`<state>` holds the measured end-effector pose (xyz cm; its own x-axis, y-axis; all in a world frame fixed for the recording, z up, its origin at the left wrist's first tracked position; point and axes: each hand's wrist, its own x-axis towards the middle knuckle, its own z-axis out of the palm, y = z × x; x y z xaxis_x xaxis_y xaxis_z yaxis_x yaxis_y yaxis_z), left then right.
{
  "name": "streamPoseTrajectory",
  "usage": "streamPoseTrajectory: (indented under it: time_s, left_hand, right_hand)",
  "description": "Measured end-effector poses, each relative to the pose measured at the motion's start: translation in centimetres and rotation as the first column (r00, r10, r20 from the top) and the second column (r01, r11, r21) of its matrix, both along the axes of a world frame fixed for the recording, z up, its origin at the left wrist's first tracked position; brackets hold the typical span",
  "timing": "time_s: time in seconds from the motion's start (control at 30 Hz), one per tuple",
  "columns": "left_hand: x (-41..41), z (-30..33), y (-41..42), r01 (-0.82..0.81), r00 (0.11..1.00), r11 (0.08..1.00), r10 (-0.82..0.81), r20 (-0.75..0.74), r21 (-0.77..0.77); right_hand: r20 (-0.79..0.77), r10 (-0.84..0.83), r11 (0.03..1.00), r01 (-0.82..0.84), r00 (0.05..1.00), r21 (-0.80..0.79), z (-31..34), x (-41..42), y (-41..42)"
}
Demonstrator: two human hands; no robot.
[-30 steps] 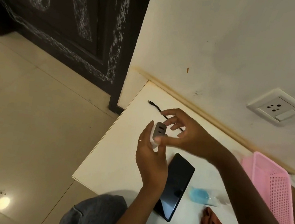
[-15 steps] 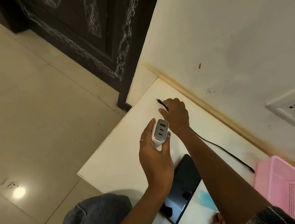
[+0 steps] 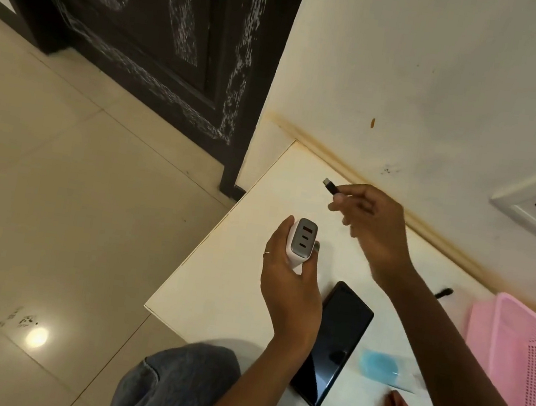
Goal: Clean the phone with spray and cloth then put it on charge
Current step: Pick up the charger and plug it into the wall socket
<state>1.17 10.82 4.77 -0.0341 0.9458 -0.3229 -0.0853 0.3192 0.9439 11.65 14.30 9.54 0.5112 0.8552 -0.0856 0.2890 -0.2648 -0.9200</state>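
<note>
The charger [image 3: 300, 242] is gripped in the left hand [image 3: 289, 285]; the cable plug [image 3: 330, 186] is pinched by the right hand [image 3: 372, 224]. The phone [image 3: 334, 344] lies on the table [image 3: 213, 291], near right of the left hand.

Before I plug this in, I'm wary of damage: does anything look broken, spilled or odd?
Nothing looks broken or spilled. The charger in the left hand and the cable plug pinched by the right hand look intact; the phone lies flat.

Phone [image 3: 334, 344] lies on table [image 3: 234, 287] (basket [image 3: 513, 357] to its right).
</note>
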Motion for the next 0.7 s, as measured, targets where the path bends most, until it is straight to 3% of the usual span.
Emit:
streamPoseTrajectory:
  time_s: [0.17, 0.4, 0.5, 0.7]
  left_hand:
    - [-0.1, 0.2, -0.1, 0.033, 0.998, 0.999, -0.031, -0.045, 0.027]
    - [-0.2, 0.5, -0.2, 0.054, 0.997, 0.998, -0.052, -0.050, 0.029]
    - [-0.2, 0.5, -0.2, 0.071, 0.996, 0.997, -0.070, -0.053, 0.029]
    - [-0.2, 0.7, -0.1, 0.083, 0.993, 0.995, -0.079, -0.083, 0.049]
  right_hand:
    - [0.307, 0.037, 0.999, -0.045, 0.951, 0.017, 2.9, -1.4, -3.3]
    - [0.690, 0.197, 0.980, -0.126, 0.696, -0.153, 3.1, -2.9, -5.3]
    - [0.756, 0.231, 0.973, -0.131, 0.613, -0.191, 2.9, -3.3, -5.4]
    - [0.773, 0.253, 0.966, -0.118, 0.581, -0.228, 3.1, -3.8, -5.4]
